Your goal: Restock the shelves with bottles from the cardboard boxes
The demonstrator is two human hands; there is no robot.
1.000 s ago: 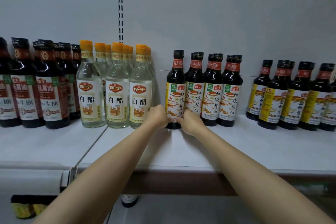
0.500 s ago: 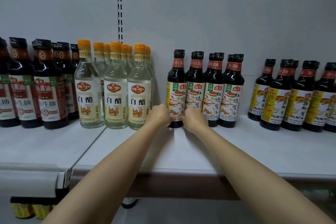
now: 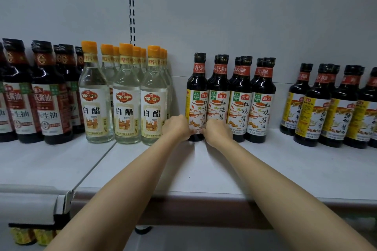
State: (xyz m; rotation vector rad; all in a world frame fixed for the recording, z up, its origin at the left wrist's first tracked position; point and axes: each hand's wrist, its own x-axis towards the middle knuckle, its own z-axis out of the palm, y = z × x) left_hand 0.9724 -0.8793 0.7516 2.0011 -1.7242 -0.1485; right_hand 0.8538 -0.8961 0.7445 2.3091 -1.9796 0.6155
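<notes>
A dark soy sauce bottle (image 3: 197, 91) with a white and orange label stands upright on the white shelf (image 3: 183, 169), leftmost of a row of like bottles (image 3: 240, 98). My left hand (image 3: 177, 128) grips its lower left side and my right hand (image 3: 215, 132) grips its lower right side. The fingers of both hands curl round the base and hide its lower label. No cardboard box is in view.
Clear white vinegar bottles (image 3: 124, 98) with orange caps stand left of the gap. Dark soy bottles (image 3: 47, 96) fill the far left, yellow-labelled ones (image 3: 330, 108) the far right. The shelf's front edge (image 3: 183, 195) runs below my arms, with jars (image 3: 26, 235) underneath.
My hands and the bottle between them stay in nearly the same place; the view has shifted slightly.
</notes>
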